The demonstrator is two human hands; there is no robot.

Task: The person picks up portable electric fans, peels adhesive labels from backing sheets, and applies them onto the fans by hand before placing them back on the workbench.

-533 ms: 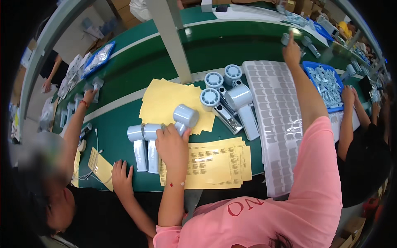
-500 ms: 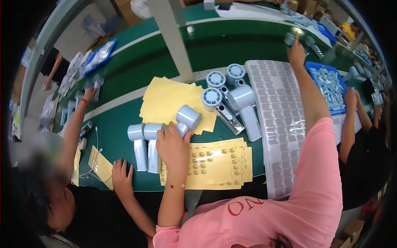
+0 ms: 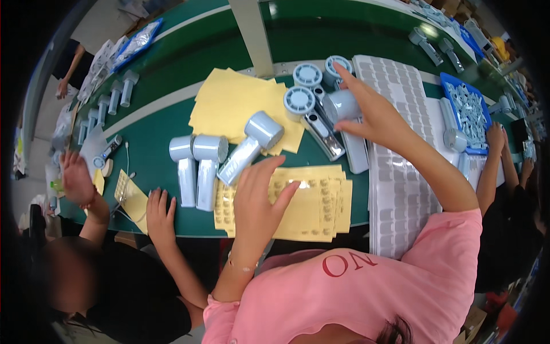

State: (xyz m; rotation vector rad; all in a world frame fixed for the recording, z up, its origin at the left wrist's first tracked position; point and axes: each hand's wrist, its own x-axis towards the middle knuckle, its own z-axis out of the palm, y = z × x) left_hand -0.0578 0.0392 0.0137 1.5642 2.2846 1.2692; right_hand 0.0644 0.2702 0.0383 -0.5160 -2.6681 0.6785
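My left hand (image 3: 256,198) is open over the yellow label sheets (image 3: 306,209), with thumb and fingers apart. Just beyond its fingertips lies a light blue handheld fan (image 3: 264,131), its head on plain yellow sheets (image 3: 220,106). Two similar fans (image 3: 211,148) lie side by side to its left. My right hand (image 3: 375,112) spreads its thumb and fingers around the head of another fan (image 3: 341,106); whether they touch it cannot be made out. Beside that fan, several more with round vented heads (image 3: 299,100) are grouped.
A stack of white sheets with grey label shapes (image 3: 401,189) lies under my right forearm. Farther right is a blue tray (image 3: 481,150) of small light blue parts. A green conveyor (image 3: 344,34) runs behind a metal post (image 3: 252,40). A co-worker's hand (image 3: 161,215) rests at left.
My right hand has come back from the conveyor, where a fan now lies, to the grouped fans. My left hand has let go of the fan beside it and opened.
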